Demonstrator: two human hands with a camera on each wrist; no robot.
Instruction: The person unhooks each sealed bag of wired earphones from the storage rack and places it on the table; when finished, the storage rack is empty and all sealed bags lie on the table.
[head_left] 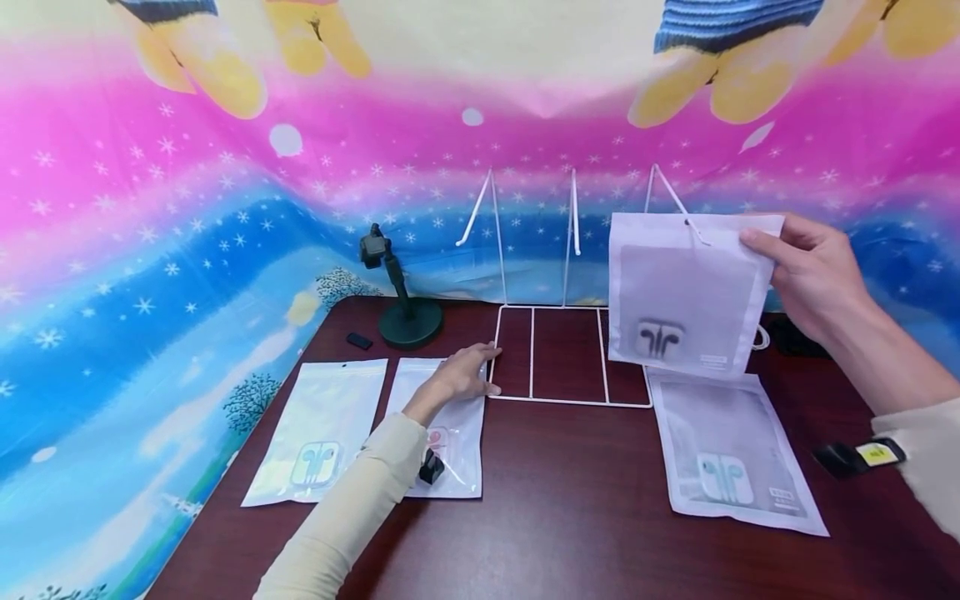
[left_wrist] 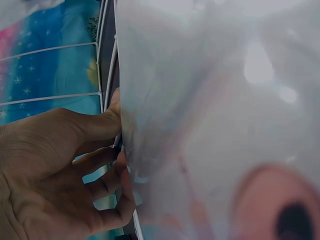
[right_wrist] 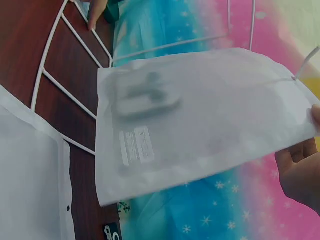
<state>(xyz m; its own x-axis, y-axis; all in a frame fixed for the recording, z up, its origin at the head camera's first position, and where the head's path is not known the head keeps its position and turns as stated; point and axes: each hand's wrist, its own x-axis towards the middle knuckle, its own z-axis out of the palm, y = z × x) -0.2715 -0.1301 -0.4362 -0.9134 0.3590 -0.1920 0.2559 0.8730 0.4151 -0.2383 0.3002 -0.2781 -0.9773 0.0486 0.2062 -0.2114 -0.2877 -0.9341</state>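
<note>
My right hand [head_left: 821, 258] pinches the upper right corner of a white zip pouch [head_left: 682, 292] between thumb and fingers. Dark-looking earphones in a case show through the pouch's lower part. The right hook [head_left: 678, 204] of a white wire rack [head_left: 532, 354] passes through the pouch's top hole, its tip out in front. At the left side of the rack's base, my left hand [head_left: 457, 375] holds the wire frame, thumb near the front corner and fingers farther back. Under that forearm lies a pouch [head_left: 461, 479] with pink earphones, partly covered.
A pouch with pale earphones [head_left: 318, 442] lies at the left, and another pouch [head_left: 738, 467] at the right, by the rack's front corner. Behind stand a black stand [head_left: 408, 321] and a small black object [head_left: 359, 340]. A printed cloth [head_left: 300, 183] hangs behind the table.
</note>
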